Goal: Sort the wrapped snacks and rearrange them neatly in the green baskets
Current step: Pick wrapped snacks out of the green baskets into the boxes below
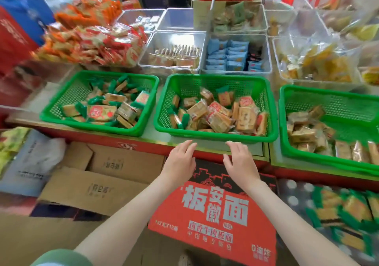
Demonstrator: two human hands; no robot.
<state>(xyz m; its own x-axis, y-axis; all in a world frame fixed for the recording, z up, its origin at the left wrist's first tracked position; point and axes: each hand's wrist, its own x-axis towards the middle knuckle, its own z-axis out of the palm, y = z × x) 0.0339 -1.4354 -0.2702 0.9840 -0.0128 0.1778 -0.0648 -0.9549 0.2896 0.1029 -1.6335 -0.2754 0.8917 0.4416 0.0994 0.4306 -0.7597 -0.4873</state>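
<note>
Three green baskets stand in a row on the counter. The left basket [61,99] holds a jumble of green-ended and red-labelled wrapped snacks [106,107]. In the middle basket [215,81] lie mixed tan, red and green packets [217,114]. The right basket [328,101] carries tan packets [307,130] along its near left side. My left hand [181,159] and my right hand [240,160] hover empty with fingers apart just before the middle basket's front rim, touching nothing.
Clear plastic bins [174,40] of other snacks sit behind the baskets, with a heap of red and orange packets [92,42] at the back left. Below the counter edge stand cardboard boxes [98,175], a red noodle carton [215,210] and green-wrapped packs [344,214].
</note>
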